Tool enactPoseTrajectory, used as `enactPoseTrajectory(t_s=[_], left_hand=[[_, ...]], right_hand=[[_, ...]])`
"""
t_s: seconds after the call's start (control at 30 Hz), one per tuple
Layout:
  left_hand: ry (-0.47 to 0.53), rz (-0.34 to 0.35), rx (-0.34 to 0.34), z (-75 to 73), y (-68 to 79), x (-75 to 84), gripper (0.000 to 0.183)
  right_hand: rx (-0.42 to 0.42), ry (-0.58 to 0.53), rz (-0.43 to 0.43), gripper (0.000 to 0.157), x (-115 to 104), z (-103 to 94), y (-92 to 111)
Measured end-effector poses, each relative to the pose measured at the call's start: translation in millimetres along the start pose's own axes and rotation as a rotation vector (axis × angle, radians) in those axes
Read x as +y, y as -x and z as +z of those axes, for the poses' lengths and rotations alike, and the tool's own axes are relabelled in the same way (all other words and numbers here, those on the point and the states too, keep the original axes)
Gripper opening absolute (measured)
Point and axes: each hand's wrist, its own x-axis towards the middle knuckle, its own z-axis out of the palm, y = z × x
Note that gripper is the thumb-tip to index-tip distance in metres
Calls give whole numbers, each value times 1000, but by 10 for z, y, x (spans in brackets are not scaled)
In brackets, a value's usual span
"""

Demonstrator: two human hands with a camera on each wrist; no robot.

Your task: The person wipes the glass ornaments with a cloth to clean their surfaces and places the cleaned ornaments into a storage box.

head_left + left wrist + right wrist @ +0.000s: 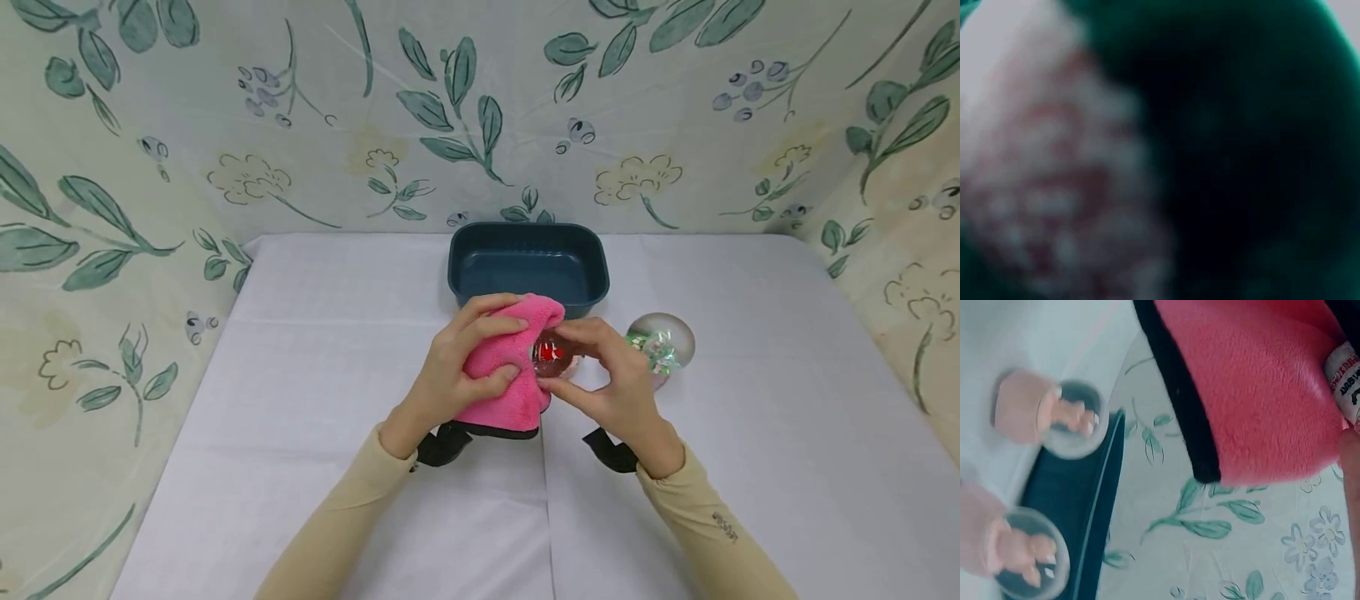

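My left hand (465,354) holds a pink plush cloth (502,375) with black edging, its fingers spread over the fabric. The cloth is wrapped against a small snow globe (551,354) with red inside, which my right hand (618,379) pinches between thumb and fingers. In the right wrist view, part of the held globe (1344,378) shows white with printed lettering at the right edge, beside the cloth (1254,394). The left wrist view is too dark and blurred to make out clearly.
A dark blue rectangular bin (528,229) stands behind the hands. To the right of my right hand sits a clear snow globe (671,333) with shiny shreds. The right wrist view has two pink-based globes, one higher (1022,406) and one lower (975,534), near the bin (1069,481).
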Motion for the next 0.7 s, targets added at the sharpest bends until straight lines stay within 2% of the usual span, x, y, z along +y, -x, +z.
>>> enactPoseTrajectory(t_s=[0.1, 0.23, 0.3, 0.33, 0.43, 0.57, 0.7], left_hand=[[-4, 29, -15, 30, -11, 17, 46], [5, 72, -32, 65, -23, 25, 44], [11, 78, -31, 71, -20, 17, 42], [13, 75, -27, 70, -16, 13, 41], [23, 44, 3, 50, 2, -5, 40], [32, -3, 50, 4, 11, -23, 40], [26, -15, 46, -35, 5, -24, 39]], right_hand=[[31, -92, 128, 55, -10, 12, 25], [81, -310, 442, 26, -81, 46, 38], [84, -342, 548, 19, -124, 50, 34], [72, -328, 572, 19, -139, 49, 31], [12, -220, 520, 33, -157, 46, 29], [-51, -156, 334, 59, -130, 41, 23], [-77, -99, 163, 55, -70, 43, 5]])
